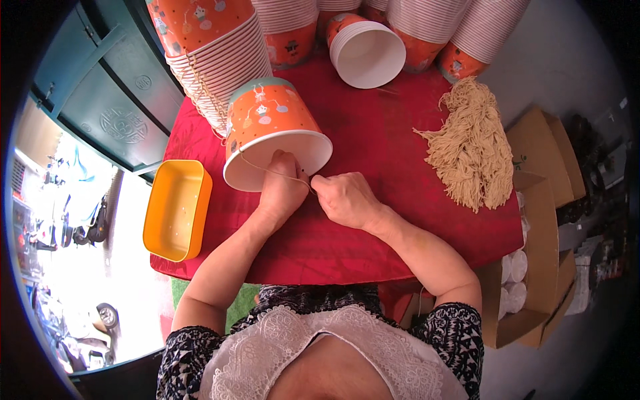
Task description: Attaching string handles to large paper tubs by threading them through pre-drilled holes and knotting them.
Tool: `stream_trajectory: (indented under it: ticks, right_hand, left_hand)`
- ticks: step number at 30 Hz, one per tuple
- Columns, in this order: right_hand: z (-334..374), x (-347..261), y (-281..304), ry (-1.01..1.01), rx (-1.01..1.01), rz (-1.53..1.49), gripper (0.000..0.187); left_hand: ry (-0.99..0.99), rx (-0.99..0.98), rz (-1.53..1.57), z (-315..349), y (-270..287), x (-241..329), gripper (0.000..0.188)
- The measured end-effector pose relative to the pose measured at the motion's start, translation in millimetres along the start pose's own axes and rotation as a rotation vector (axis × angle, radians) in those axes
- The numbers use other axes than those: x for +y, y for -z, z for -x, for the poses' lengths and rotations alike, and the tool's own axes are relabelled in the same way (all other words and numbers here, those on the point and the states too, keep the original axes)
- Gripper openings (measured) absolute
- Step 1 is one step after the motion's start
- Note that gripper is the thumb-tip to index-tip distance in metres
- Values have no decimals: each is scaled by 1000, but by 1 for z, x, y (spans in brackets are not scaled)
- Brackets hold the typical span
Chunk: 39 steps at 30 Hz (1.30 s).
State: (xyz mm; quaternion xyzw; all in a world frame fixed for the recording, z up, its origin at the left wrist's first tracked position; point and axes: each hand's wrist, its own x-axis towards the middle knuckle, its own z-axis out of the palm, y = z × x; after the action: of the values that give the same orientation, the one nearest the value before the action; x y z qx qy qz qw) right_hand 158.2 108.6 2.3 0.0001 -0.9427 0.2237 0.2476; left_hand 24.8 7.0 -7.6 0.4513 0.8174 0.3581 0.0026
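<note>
An orange paper tub (273, 110) with a printed pattern and a white rim lies tilted on the table, its mouth toward me. A thin tan string (257, 165) crosses its mouth from the left side of the rim. My left hand (283, 183) is closed at the mouth, knuckles partly inside the tub, the string running over it and its fingertips mostly hidden. Just to its right, my right hand (347, 199) pinches the string near the rim, thumb and finger pressed together. The two hands almost touch.
Stacked tubs (217, 70) with loose string hang close behind the tub. More stacks (427, 27) and a tipped stack (368, 55) line the back. A bundle of tan strings (470, 143) lies right on the red tablecloth (393, 147); a yellow bin (177, 210) sits left. Cardboard boxes (540, 247) stand beyond.
</note>
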Motion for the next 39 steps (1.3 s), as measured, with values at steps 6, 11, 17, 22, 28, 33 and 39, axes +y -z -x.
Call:
stream_trajectory:
  ticks: [6,11,17,22,28,33,39]
  right_hand:
    - [-1,2,-1,20,-10,-4,10]
    - [0,-2,3,-4,98,-13,14]
    - [-10,-10,29,-111,411,-37,22]
    - [-13,7,26,-339,316,56,26]
    - [-25,23,-2,-293,325,-132,30]
    - [-21,20,11,-307,409,-171,32]
    - [-14,0,54,-233,503,-99,25]
  left_hand:
    - [-1,36,0,1,3,2,9]
    - [-18,80,23,2,1,-2,11]
    - [-30,40,61,3,0,-11,8]
    - [-74,46,35,3,2,-5,8]
    - [10,-98,54,3,9,-5,18]
    - [-239,-19,167,42,50,20,37]
    - [-244,-418,164,84,151,36,25]
